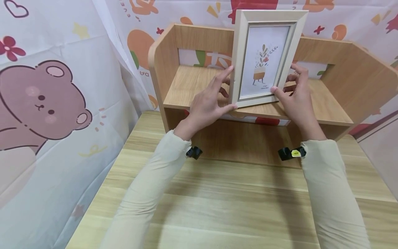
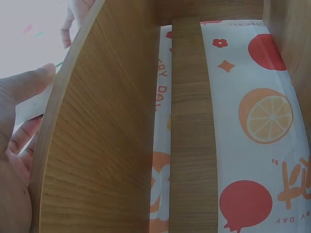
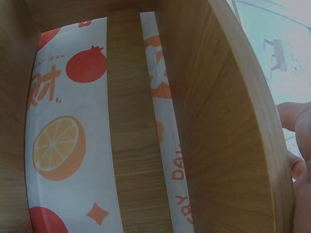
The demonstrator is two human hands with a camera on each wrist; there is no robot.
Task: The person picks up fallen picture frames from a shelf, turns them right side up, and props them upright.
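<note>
A cream picture frame with a printed plant picture stands nearly upright, slightly tilted, at the upper board of a wooden desktop shelf. My left hand grips its left side, thumb at the lower corner and fingertips along the edge. On the other side my right hand holds the frame, its thumb on the front near the lower right corner. Part of the right fingers is hidden behind the frame. In the wrist views the shelf board hides much of the left hand and the right hand.
The shelf stands on a light wooden table, its side panels rising left and right. Below the upper board is a lower compartment. A patterned curtain hangs behind, and another with a bear print hangs at the left.
</note>
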